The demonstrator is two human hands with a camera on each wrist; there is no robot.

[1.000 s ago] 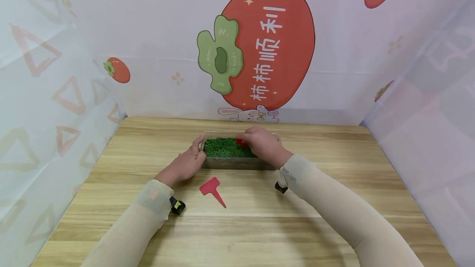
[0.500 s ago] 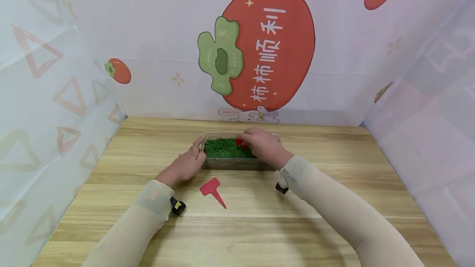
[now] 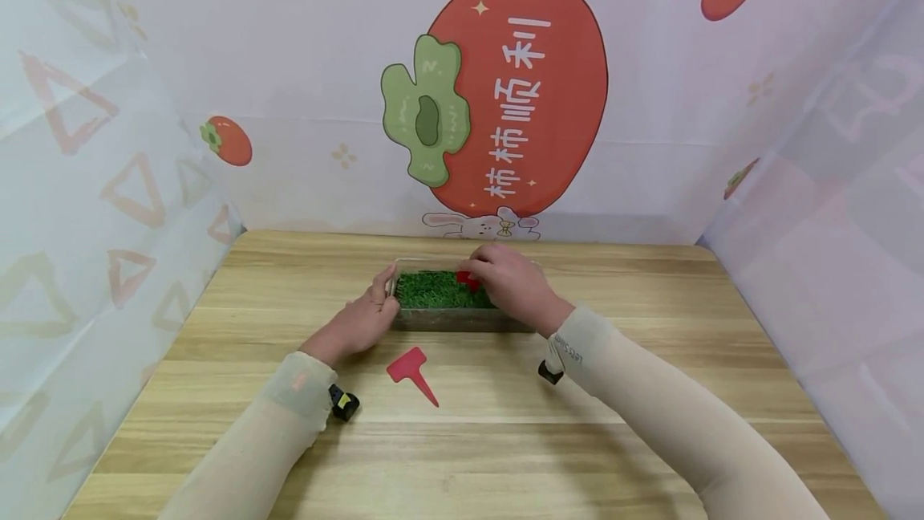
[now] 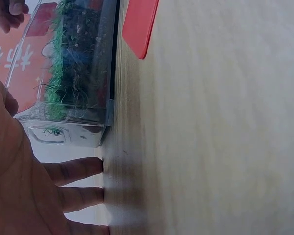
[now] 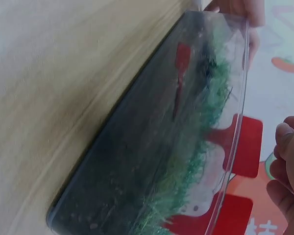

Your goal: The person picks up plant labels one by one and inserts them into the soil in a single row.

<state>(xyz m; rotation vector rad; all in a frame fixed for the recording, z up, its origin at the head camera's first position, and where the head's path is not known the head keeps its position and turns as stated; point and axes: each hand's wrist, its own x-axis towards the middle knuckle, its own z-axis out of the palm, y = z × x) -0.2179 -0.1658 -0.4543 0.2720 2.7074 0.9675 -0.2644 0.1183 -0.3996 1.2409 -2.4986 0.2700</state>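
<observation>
A clear plastic box (image 3: 447, 318) filled with green artificial grass (image 3: 433, 289) stands toward the back of the table. My left hand (image 3: 366, 321) is at its left end; in the left wrist view the fingers (image 4: 81, 197) are straight, with tips on the table beside the box. My right hand (image 3: 518, 286) is over the box's right half, next to a red T-shaped plant label (image 3: 468, 279). In the right wrist view that label (image 5: 246, 147) and a second red plant label (image 5: 230, 215) stand upright in the grass. A gap separates the loosely bent right fingers (image 5: 280, 171) from them.
Another red plant label (image 3: 413, 371) lies on the wooden table (image 3: 462, 456) in front of the box. A printed white cloth wall (image 3: 650, 143) rises behind the table, with similar walls at both sides.
My right fingers have lifted slightly, and a little more of the red label beside them shows. The left hand, the box and the label on the table stay in place.
</observation>
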